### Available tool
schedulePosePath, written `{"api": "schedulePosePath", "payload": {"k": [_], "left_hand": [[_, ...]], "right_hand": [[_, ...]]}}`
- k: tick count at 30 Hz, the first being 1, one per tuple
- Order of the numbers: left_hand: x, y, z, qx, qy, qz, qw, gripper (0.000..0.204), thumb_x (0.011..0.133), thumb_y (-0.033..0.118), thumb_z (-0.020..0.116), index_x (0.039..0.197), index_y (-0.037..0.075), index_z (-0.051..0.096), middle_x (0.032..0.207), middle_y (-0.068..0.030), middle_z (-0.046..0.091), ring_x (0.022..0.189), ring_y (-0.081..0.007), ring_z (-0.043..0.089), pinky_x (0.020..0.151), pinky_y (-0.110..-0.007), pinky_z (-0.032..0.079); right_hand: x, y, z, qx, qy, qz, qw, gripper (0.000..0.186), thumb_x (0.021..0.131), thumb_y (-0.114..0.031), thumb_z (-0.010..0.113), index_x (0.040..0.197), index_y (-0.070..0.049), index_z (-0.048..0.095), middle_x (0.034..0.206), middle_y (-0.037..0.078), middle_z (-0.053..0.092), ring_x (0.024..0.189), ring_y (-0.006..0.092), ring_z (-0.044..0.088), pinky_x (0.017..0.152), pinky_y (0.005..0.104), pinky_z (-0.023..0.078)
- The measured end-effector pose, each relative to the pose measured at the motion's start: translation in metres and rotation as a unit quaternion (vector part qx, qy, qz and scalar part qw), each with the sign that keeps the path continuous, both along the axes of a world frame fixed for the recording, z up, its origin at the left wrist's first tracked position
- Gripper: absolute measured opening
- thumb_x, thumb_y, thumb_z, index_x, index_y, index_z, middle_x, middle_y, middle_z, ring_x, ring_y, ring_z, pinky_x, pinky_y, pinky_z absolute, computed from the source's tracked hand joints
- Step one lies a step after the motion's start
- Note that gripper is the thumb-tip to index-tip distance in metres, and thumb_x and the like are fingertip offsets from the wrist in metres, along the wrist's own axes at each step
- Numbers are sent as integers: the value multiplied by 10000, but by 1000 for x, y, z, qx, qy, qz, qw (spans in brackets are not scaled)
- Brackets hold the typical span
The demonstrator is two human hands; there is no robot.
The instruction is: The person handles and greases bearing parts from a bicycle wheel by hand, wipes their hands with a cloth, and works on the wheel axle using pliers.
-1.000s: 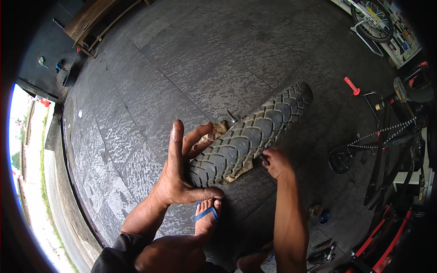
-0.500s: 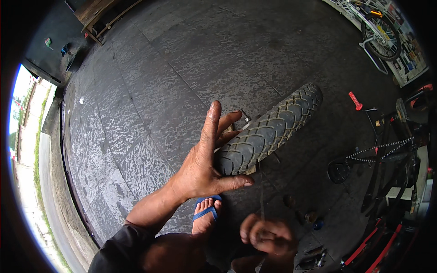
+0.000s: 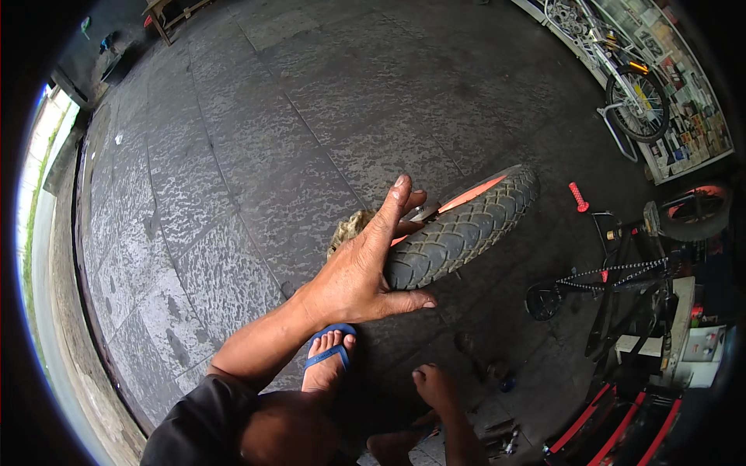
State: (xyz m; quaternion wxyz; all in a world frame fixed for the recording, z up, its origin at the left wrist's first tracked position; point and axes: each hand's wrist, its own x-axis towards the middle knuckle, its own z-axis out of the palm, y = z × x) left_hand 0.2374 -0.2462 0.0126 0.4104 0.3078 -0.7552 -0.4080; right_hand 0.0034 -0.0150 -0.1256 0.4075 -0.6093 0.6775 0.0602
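My left hand (image 3: pixel 361 272) grips the near end of a wheel (image 3: pixel 458 237), its thumb on one side and its fingers over the other. The wheel has a black treaded tyre, an orange rim and a metal axle piece. A crumpled tan rag (image 3: pixel 346 231) lies partly hidden behind that hand. Lower down and to the right, my right hand (image 3: pixel 431 392) is curled in shadow, away from the tyre; what it holds, if anything, cannot be made out. My sandalled foot (image 3: pixel 326 357) rests on the tiled floor (image 3: pixel 202 163) below my left wrist.
A bicycle (image 3: pixel 637 105) stands by a display case (image 3: pixel 676 93) at upper right. A red grip (image 3: pixel 579 196), bike frame with chain (image 3: pixel 606 276), red-and-black metal pieces (image 3: pixel 629 419) and small tools (image 3: pixel 501 443) are at right. A wooden bench (image 3: pixel 163 19) is at back left, above an open doorway.
The wheel has tilted, showing its orange rim, and shifted right. My left hand moved up and right with it. My right hand has left the tyre and dropped toward the lower edge.
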Motion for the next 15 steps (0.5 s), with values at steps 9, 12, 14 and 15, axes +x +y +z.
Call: {"api": "schedulePosePath", "payload": {"k": [9,12,14,15], "left_hand": [[14,7,-7,4,0,1,1000,1416,621,424,915,1561,129,-102,1489,-306,338,1339,-457,433,1083,-546,415],[17,11,-7,-11,13,-14,1000,1388,642,360,914,1555,57,-86,1511,-296,313,1270,-423,522,1047,-477,461],[20,14,-4,1,-6,-17,1000,1408,622,370,923,1557,61,-84,1510,-293,319,1263,-424,529,1036,-484,468],[20,14,-5,4,-7,-18,1000,1408,622,370,923,1557,61,-84,1510,-293,319,1263,-424,529,1036,-484,468]], "right_hand": [[10,-25,-7,-172,48,-138,974,289,803,-94,668,1080,-10,655,976,187,635,985,377,627,870,432,509],[15,-44,4,-327,51,-135,934,310,762,-53,664,1068,-13,655,985,176,621,1001,352,610,857,433,500],[8,-53,2,-262,10,-185,947,313,773,-59,667,1082,-8,650,976,172,622,970,329,619,845,418,505],[2,-58,3,-196,-30,-235,951,317,785,-65,670,1095,-4,644,967,168,623,940,306,629,833,403,510]]}}
